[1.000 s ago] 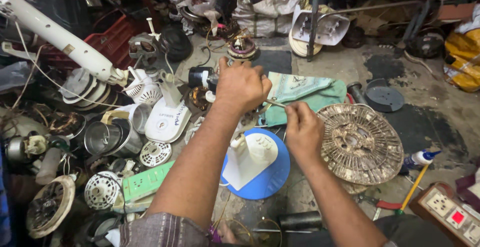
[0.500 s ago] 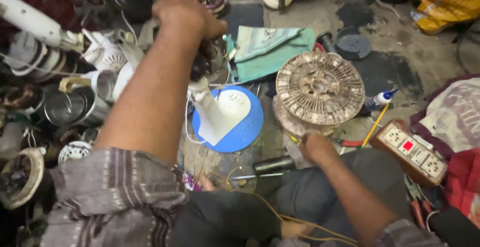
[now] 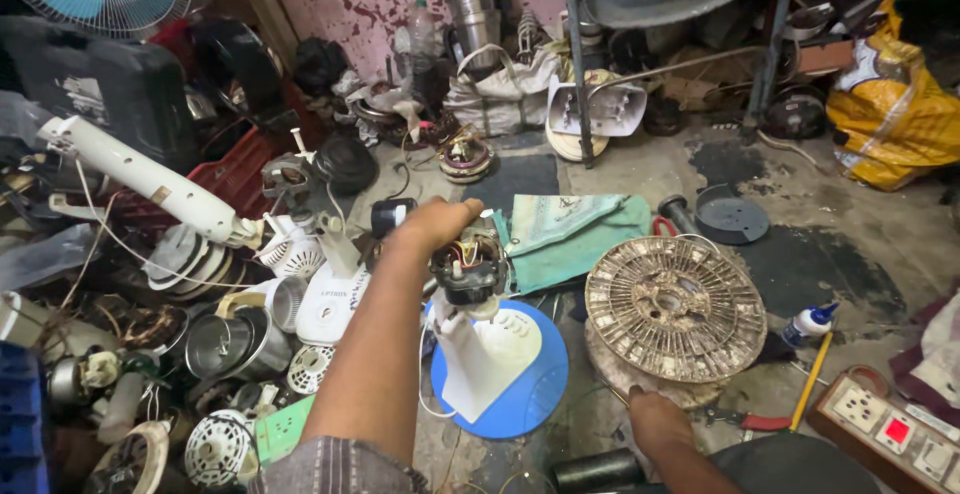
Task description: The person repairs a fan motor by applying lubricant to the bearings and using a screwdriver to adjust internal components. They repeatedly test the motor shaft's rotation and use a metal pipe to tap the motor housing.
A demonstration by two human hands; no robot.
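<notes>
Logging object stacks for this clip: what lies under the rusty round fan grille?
The rusty round fan grille rests on a pale round piece whose edge shows beneath its lower left rim. The grille covers the rest, so what that piece is cannot be told.

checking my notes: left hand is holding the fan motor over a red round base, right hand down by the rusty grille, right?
Not quite: the round base is blue, as the head view shows. The left hand does hold the fan motor over it, and the right hand is by the rusty grille.

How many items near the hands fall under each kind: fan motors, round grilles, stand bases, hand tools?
Dark fan motor with coloured wires, held in the left hand: 1
Dusty round wire grille: 1
Blue round stand base with white neck: 1
Red-handled pliers by the right hand: 1
Total: 4
</notes>
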